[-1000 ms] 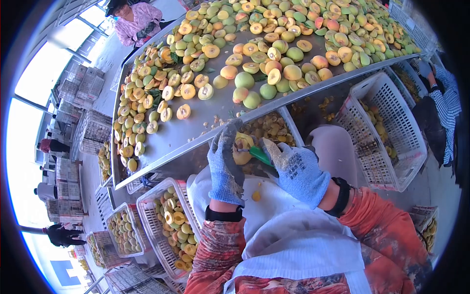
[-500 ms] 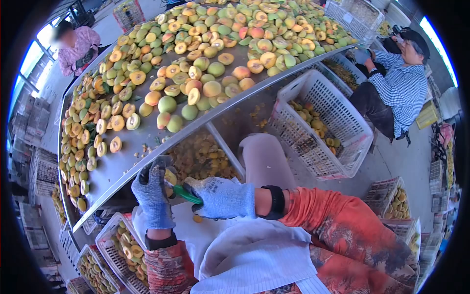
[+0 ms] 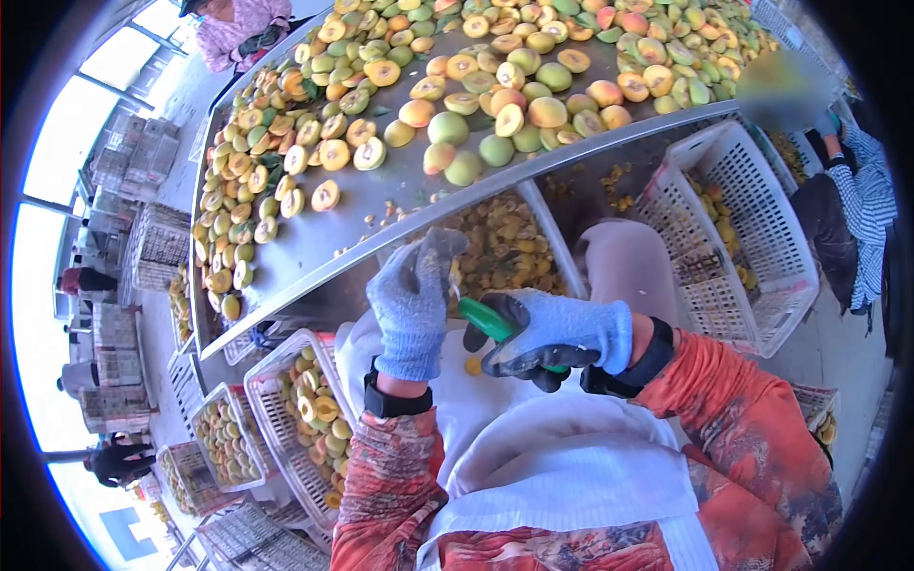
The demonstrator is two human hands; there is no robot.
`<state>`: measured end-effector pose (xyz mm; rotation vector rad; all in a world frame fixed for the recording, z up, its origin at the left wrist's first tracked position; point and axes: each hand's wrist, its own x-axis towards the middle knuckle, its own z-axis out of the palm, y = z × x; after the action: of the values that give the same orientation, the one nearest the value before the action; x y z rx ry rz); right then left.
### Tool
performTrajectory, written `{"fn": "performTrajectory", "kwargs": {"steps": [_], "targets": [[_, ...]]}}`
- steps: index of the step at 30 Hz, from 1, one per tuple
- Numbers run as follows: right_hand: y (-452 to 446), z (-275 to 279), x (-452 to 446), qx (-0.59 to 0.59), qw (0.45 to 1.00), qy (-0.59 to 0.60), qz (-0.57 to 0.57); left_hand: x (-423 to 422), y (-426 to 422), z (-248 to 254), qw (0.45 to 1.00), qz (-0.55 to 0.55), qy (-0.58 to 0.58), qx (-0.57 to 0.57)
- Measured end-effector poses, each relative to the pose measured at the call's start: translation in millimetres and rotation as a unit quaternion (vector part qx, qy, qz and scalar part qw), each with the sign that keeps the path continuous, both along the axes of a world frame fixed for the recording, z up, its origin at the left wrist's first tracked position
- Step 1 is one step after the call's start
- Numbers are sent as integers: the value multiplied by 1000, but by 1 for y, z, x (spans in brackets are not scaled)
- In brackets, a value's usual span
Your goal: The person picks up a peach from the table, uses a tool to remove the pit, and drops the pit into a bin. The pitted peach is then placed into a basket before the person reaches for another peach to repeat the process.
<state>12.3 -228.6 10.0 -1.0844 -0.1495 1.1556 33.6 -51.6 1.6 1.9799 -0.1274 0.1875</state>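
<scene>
My right hand (image 3: 552,333), in a blue and dark glove, is wrapped round a green-handled tool (image 3: 488,320) that points toward my other hand. My left hand (image 3: 414,290), also gloved, is raised beside the tool's tip with its fingers bent together; what they hold, if anything, is hidden. Both hands are just in front of the metal table (image 3: 314,249), which bears many whole and halved yellow-green fruits (image 3: 447,127). Below its edge, behind my hands, a bin of small fruit pieces (image 3: 505,249) shows.
White crates of fruit stand at the lower left (image 3: 314,409) and right (image 3: 762,228). A person in pink (image 3: 238,36) is at the back left, and a co-worker in a checked shirt (image 3: 862,205) sits at the right edge. Stacked crates (image 3: 162,246) line the left.
The view has swung left and back. The yellow fruit seen between my hands earlier no longer shows there. My right hand has turned, and more of the green handle is visible.
</scene>
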Motion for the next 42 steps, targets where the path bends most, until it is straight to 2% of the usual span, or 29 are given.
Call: {"fn": "performTrajectory", "kwargs": {"steps": [1,3,4,5,6,7,9,11,13,15,17,19,20,22,25,26,27,28,29,30,32,34,36,37,38,39,40,41,42], "targets": [[3,0,3,-25,999,-26,-4,9,3,-4,1000,6,1,10],[6,-5,7,-48,997,-51,-8,23,4,-14,979,60,178,-81],[10,-14,8,-119,979,-164,-11,21,3,-16,979,62,181,-74],[13,-18,11,-187,943,-276,-16,20,1,-17,967,60,188,-163],[10,-19,14,-179,945,-274,-19,21,0,-18,947,58,194,-250],[4,-11,18,-119,978,-173,-8,22,2,-20,950,58,201,-232],[-1,-9,23,-6,1000,-12,3,23,5,-21,961,57,168,-214],[2,-31,27,39,999,11,-12,31,3,-17,976,44,133,-165],[-1,-29,35,78,994,63,-38,47,7,-21,963,26,170,-209],[-6,-26,45,58,997,46,-39,59,8,-32,949,-23,189,-250],[-4,-29,52,39,998,31,-38,68,1,-27,942,13,242,-232],[0,-36,57,-118,972,-194,-54,74,0,-32,930,53,293,-214],[-1,-36,58,-118,973,-191,-56,77,3,-43,936,53,274,-214],[-2,-34,58,14,998,32,-60,78,3,-45,941,54,256,-216],[5,-49,58,97,989,87,-74,83,4,-37,959,34,188,-212],[7,-51,59,148,977,120,-91,91,13,-49,993,-34,75,-89],[7,-50,60,149,978,117,-90,96,20,-60,993,-102,-40,38],[8,-49,61,136,981,93,-100,95,15,-51,993,-102,-43,39],[8,-47,60,123,984,71,-110,89,6,-38,965,-58,146,-210],[7,-42,60,122,984,70,-110,85,1,-30,839,-9,320,-439],[7,-31,58,24,988,117,-103,83,4,-32,817,-27,344,-462],[3,-31,54,56,987,110,-104,79,10,-38,793,-41,366,-485],[-1,-31,53,89,986,100,-104,77,14,-44,752,63,364,-545],[-2,-30,54,35,987,67,-143,73,18,-41,782,42,356,-509],[-1,-30,55,-19,983,33,-181,75,24,-39,784,39,352,-510],[5,-36,53,-157,925,-236,-251,75,32,-39,760,24,354,-545],[5,-51,52,-155,925,-239,-250,74,38,-38,734,10,354,-579],[1,-71,53,-316,819,-424,-223,71,41,-37,732,22,333,-594],[-2,-78,55,-455,652,-578,-183,71,42,-37,734,19,329,-594]]}}
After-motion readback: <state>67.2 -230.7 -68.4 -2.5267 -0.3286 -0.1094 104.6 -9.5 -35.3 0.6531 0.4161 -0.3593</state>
